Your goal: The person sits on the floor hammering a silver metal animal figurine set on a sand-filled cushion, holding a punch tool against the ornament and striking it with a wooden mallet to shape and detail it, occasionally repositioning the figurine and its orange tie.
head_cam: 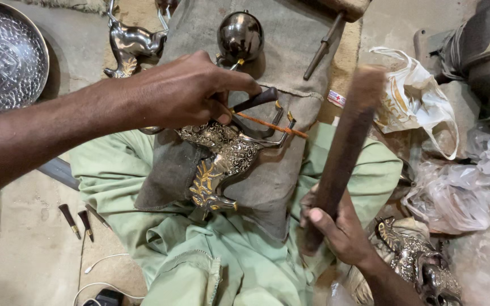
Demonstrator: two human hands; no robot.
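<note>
On the lap cloth (pixel 290 187), chisel (pixel 256 100) slants upper-right.

Open cloth is left between the engraved deer figure (pixel 222 164) and the wooden mallet (pixel 341 153), so passage is offered there. Above, the way is blocked by a round metal pot (pixel 240 36) and a rod (pixel 322 47); rightward, plastic bags (pixel 426 113) are crowded in.

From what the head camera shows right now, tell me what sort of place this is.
Most likely a metal craft workshop with work done on the floor. The left hand steadies a small tool on an engraved metal animal figure in the lap, the right hand holds a wooden mallet, and an embossed metal tray lies nearby.
</note>
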